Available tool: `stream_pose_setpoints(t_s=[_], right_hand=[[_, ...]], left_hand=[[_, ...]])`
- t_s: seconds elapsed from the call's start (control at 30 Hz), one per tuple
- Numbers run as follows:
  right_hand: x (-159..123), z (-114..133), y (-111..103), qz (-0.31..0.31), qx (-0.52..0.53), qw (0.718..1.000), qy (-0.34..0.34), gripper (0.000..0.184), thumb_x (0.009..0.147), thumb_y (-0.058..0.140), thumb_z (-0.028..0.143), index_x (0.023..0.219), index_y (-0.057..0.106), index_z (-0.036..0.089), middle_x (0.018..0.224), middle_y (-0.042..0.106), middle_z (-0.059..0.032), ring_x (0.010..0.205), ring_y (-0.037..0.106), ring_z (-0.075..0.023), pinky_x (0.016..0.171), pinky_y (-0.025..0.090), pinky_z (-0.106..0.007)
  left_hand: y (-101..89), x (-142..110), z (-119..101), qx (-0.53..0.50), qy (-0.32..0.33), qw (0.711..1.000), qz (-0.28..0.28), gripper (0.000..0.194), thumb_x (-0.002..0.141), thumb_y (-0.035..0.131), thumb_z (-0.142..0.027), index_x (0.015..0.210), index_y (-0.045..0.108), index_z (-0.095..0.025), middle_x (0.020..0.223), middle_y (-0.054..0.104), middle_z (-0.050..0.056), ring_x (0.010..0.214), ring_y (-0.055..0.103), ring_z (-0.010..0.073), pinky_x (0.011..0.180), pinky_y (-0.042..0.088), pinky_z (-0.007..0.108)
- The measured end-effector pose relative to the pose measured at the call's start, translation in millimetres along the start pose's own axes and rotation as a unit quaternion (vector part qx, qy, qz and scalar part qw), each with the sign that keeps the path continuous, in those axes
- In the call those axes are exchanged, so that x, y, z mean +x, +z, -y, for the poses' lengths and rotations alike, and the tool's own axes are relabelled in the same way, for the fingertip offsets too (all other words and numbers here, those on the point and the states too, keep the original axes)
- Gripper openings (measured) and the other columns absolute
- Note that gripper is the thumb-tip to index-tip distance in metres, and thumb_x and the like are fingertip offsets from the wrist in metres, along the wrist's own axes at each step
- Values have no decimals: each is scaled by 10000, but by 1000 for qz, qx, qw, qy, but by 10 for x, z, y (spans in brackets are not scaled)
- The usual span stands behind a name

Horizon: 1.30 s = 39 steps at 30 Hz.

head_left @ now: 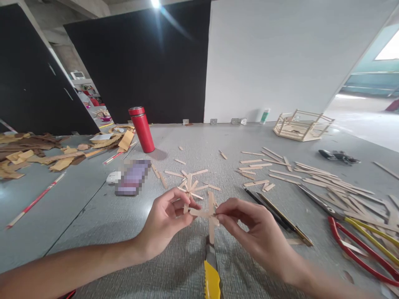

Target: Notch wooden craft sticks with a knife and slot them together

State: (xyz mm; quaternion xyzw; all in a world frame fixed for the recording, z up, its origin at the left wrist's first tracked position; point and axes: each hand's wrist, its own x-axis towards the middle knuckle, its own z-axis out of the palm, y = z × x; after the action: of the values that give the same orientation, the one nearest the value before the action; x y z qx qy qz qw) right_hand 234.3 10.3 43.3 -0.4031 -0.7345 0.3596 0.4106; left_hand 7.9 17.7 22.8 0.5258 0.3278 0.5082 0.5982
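Note:
Between my two hands is a small frame of wooden craft sticks [202,213], with an upright stick crossing shorter ones. My left hand [162,220] is closed, thumb and fingers pinching the frame's left side. My right hand [255,224] pinches its right side near the crossing; the exact spot is partly hidden by the fingers. Just below lies a yellow utility knife [212,278], its blade pointing away from me. Short craft-stick pieces [199,171] lie scattered behind the hands.
At the right are long craft sticks [324,178], scissors and pliers with red handles [338,236], and pens [271,211]. A stick-built frame [302,135] stands at the back right. A red flask [143,131], a phone [132,178] and brown scraps [65,153] are on the left.

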Motion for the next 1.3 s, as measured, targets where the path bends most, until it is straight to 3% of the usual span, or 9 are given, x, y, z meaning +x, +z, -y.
stream_pose_setpoints(t_s=[0.23, 0.43, 0.53, 0.63, 0.7, 0.8, 0.9, 1.07, 1.3], right_hand=[[-5, 137, -47, -39, -113, 993, 14, 166, 971, 628, 306, 830, 697, 249, 692, 684, 17, 586, 597, -146, 529, 470, -279], [-104, 175, 84, -44, -103, 993, -39, 156, 938, 706, 276, 789, 673, 241, 644, 657, 31, 541, 553, -124, 511, 446, -271], [-131, 179, 129, -39, -41, 998, -15, 101, 937, 718, 309, 893, 657, 243, 704, 683, 18, 591, 588, -134, 546, 468, -271], [-168, 173, 152, -54, 91, 993, 45, 255, 983, 639, 469, 1045, 546, 240, 746, 669, 8, 609, 592, -136, 543, 486, -259], [-197, 167, 170, -38, 172, 979, 98, 379, 999, 548, 595, 958, 512, 220, 717, 640, 2, 570, 558, -117, 518, 470, -239], [-224, 157, 213, 55, 292, 934, 197, 543, 1002, 433, 694, 891, 556, 177, 721, 689, -53, 520, 582, -102, 471, 455, -210], [-213, 146, 262, 155, 393, 874, 239, 481, 986, 548, 632, 984, 610, 156, 768, 728, -74, 493, 621, -103, 413, 465, -181], [-172, 129, 289, 155, 413, 859, 260, 377, 895, 756, 501, 861, 631, 147, 694, 640, 8, 460, 550, -54, 401, 465, -141], [-171, 99, 296, 148, 379, 878, 252, 442, 834, 797, 547, 835, 563, 172, 639, 675, 1, 398, 533, -51, 394, 427, -146]], left_hand=[[-8, -7, 28, 8, 9, 1000, -1, 234, 855, 815, -199, 912, 589, -191, 1011, 728, 55, 1049, 712, 211, 944, 538, 329], [46, -62, 65, -20, -6, 999, 40, 274, 822, 846, -169, 858, 575, -191, 933, 694, 9, 896, 731, 162, 800, 581, 277], [52, -67, 59, -31, -3, 998, 47, 265, 823, 843, -144, 869, 586, -185, 948, 678, -6, 807, 719, 116, 757, 580, 245], [41, -50, 43, -39, 14, 998, 41, 263, 828, 835, -116, 875, 586, -188, 936, 680, -16, 806, 696, 91, 758, 563, 215], [32, -36, 30, -41, 27, 998, 37, 257, 839, 822, -103, 882, 584, -191, 926, 682, -21, 826, 690, 88, 769, 556, 207], [26, -26, 9, -41, 36, 998, 38, 243, 866, 796, -100, 896, 573, -192, 916, 688, -21, 835, 694, 91, 761, 551, 201], [33, -31, -10, -39, 39, 997, 46, 246, 874, 787, -97, 886, 557, -184, 916, 704, -11, 815, 692, 88, 759, 545, 200], [37, -45, -6, -31, 47, 997, 59, 257, 886, 771, -100, 847, 531, -184, 884, 713, -10, 796, 689, 94, 759, 544, 214], [-1, -49, 33, -3, 48, 998, 50, 207, 878, 793, -133, 903, 593, -178, 901, 735, 17, 885, 706, 132, 843, 532, 251]])
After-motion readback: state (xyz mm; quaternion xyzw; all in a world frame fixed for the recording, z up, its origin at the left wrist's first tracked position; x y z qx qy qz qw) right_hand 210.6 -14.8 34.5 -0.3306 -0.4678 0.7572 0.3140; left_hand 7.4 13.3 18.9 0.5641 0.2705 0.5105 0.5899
